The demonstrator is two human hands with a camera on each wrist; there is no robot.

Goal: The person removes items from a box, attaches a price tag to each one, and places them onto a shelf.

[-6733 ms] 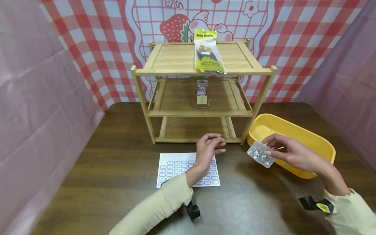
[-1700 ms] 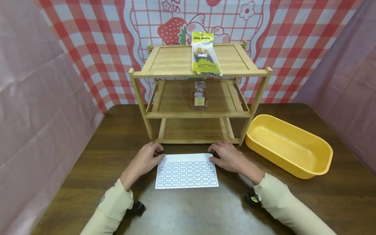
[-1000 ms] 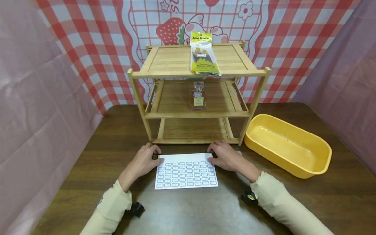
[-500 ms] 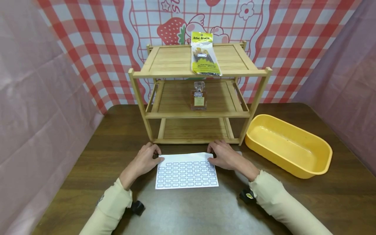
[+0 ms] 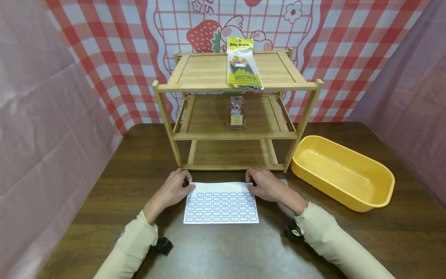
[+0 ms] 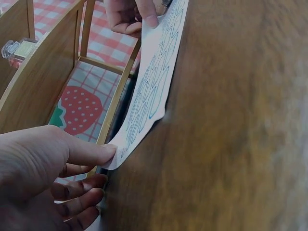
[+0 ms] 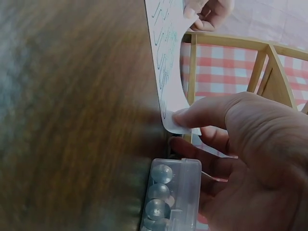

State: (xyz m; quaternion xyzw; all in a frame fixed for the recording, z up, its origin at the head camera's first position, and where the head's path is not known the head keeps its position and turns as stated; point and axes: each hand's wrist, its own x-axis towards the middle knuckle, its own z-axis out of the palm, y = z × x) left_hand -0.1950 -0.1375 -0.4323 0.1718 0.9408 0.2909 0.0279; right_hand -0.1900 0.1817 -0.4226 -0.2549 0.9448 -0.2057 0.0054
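A white sheet of stickers (image 5: 221, 203) with rows of small blue-framed labels lies on the table before the shelf. My left hand (image 5: 173, 188) pinches its far left corner between thumb and fingers. At the far right corner, my right hand (image 5: 266, 185) pinches it likewise; the right wrist view shows that thumb pressing on the paper. The sheet's far edge bends up a little between the hands. Below my right hand stands a clear plastic box (image 7: 180, 192) with shiny round silvery pieces inside; the head view shows only slivers of it past the wrist.
A three-tier wooden shelf (image 5: 234, 135) stands behind the sheet. It bears a pack of artist brushes (image 5: 243, 69) on top and a perfume bottle (image 5: 236, 118) in the middle, each with a small label. A yellow basin (image 5: 348, 193) sits at the right.
Several seconds ago my right hand held the clear box beside the yellow basin; the box now stands on the table. Both hands moved to the sheet's far corners, and its far edge has flexed slightly.
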